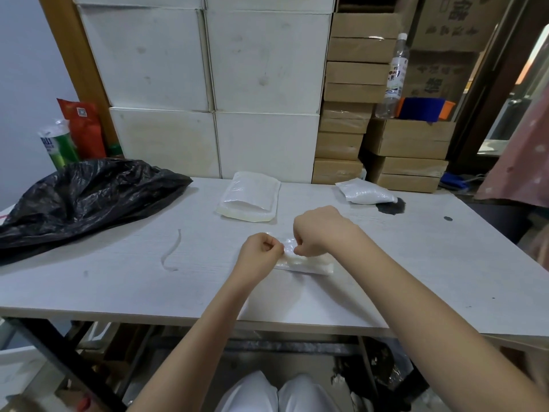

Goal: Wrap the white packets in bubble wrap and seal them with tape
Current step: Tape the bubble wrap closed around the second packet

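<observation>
Both hands pinching bubble wrap over a white packet.
Left hand (261, 248) and right hand (315, 233) grip bubble wrap (289, 243); white packet (309, 264) lies at 5 o'clock, long axis 9-to-3, nearer the right.

Matt pale wood-grain table (401, 263), glossy crinkled black plastic bag (83, 197), shiny bubble wrap (289, 243), matt cardboard boxes (353, 114)

Table (118, 281): pale grey wood-grain | bag (83, 197): glossy black | packets (367, 193): white | bubble wrap (289, 243): clear | boxes (261, 60): white | cartons (356, 75): brown | pouch (84, 126): red | tub (423, 109): blue, with orange.
</observation>
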Available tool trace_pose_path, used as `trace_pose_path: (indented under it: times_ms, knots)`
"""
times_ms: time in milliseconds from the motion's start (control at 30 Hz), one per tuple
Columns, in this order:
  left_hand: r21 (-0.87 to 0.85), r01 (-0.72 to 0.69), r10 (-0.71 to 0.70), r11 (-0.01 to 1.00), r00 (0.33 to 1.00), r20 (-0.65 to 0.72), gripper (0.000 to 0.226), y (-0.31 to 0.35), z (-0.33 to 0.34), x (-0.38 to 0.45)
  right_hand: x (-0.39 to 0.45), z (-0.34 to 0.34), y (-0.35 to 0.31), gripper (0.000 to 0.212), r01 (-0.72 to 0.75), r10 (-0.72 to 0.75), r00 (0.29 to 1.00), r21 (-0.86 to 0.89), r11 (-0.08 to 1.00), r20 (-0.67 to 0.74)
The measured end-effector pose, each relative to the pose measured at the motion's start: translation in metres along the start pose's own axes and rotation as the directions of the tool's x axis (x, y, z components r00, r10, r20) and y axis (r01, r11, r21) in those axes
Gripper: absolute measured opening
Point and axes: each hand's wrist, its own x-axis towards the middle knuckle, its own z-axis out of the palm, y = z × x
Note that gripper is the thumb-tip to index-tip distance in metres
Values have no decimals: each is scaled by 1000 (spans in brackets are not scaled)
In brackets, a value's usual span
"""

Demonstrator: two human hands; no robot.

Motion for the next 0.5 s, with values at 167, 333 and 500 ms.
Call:
trace_pose_path:
  times_ms: [167,333,500]
  knots:
    - [71,27,-34,997,995,93,12,8,-3,4,3,-28,4,24,1,-25,988,157,988,152]
    - [10,70,-71,997,994,84,19,13,-7,4,-5,-55,4,25,-66,57,995,-123,990,-81]
    - [-182,117,-98,976,989,113,15,15,-9,4,11,-46,-2,13,-30,11,991,146,989,135]
